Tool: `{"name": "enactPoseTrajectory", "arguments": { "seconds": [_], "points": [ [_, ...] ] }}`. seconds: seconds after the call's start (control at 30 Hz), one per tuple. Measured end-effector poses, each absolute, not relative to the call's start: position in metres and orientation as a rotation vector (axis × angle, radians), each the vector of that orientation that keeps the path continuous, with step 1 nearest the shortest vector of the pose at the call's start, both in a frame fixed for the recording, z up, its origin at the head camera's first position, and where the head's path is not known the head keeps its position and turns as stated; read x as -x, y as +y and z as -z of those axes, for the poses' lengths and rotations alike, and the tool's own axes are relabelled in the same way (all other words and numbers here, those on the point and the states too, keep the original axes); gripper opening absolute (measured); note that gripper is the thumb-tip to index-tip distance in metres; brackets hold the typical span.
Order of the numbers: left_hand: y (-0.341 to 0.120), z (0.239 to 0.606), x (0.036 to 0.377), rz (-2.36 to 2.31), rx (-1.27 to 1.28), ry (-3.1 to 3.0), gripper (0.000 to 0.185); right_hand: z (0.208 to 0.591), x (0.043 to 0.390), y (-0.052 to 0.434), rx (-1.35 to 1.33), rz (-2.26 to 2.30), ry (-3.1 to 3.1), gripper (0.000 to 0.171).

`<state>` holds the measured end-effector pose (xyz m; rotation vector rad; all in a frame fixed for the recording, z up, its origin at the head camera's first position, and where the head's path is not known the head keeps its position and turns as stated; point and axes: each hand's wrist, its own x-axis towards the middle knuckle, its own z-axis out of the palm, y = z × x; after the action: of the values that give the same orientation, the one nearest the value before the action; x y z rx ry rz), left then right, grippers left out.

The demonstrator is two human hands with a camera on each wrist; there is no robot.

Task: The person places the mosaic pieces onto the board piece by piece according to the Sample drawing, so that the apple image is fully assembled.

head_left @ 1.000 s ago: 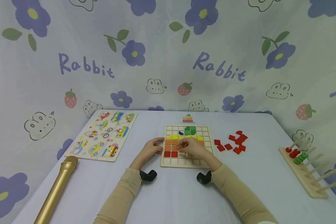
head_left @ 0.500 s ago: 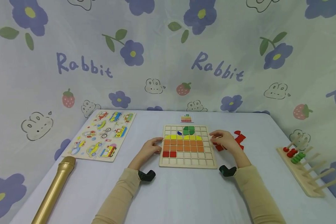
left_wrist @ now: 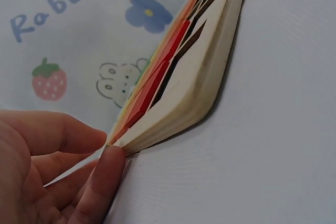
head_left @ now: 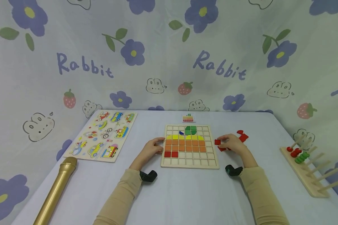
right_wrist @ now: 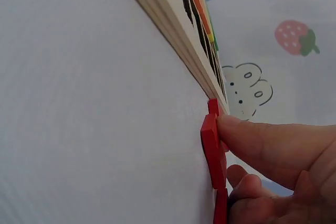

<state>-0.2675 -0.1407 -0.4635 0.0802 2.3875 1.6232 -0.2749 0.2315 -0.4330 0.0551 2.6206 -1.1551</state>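
My left hand (head_left: 151, 149) holds the left edge of a wooden grid board (head_left: 197, 162); in the left wrist view thumb and forefinger meet at its corner. On the board sit green pieces (head_left: 190, 130), a blue piece (head_left: 181, 132), a yellow row (head_left: 173, 137), orange squares (head_left: 185, 145) and two red squares (head_left: 171, 154). Just right of the board, my right hand (head_left: 233, 143) has its fingertips on a red square tile (head_left: 217, 142). The right wrist view shows a fingertip against a red tile (right_wrist: 211, 140), which appears slightly tilted. Several red tiles are partly hidden under the hand.
More red pieces (head_left: 243, 137) lie beyond the right hand. A small pattern card (head_left: 188, 117) lies behind the board. At left are a vehicle puzzle (head_left: 101, 136) and a gold microphone (head_left: 56, 190). A wooden peg rack (head_left: 304, 173) with red and green beads stands at right.
My right hand has moved right from over the board to the loose red tiles, uncovering the orange rows. The left hand stays at the board's left edge.
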Motion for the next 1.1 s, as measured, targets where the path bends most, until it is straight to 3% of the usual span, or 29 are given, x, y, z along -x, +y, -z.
{"name": "enactPoseTrajectory", "arguments": {
  "seconds": [0.27,0.63,0.87,1.1],
  "points": [
    [-0.140,0.461,0.268,-1.631,-0.079,2.390,0.053,0.430,0.274,0.229,-0.035,1.210,2.629,0.026],
    [-0.139,0.463,0.265,-1.641,-0.063,2.383,0.054,0.424,0.270,0.217,-0.036,1.463,2.529,0.034],
    [-0.139,0.463,0.266,-1.638,-0.069,2.383,0.053,0.418,0.266,0.177,-0.015,1.524,2.441,0.032],
    [-0.140,0.462,0.266,-1.629,-0.080,2.400,0.053,0.418,0.261,0.126,0.186,1.424,2.418,0.022]
  ]
}}
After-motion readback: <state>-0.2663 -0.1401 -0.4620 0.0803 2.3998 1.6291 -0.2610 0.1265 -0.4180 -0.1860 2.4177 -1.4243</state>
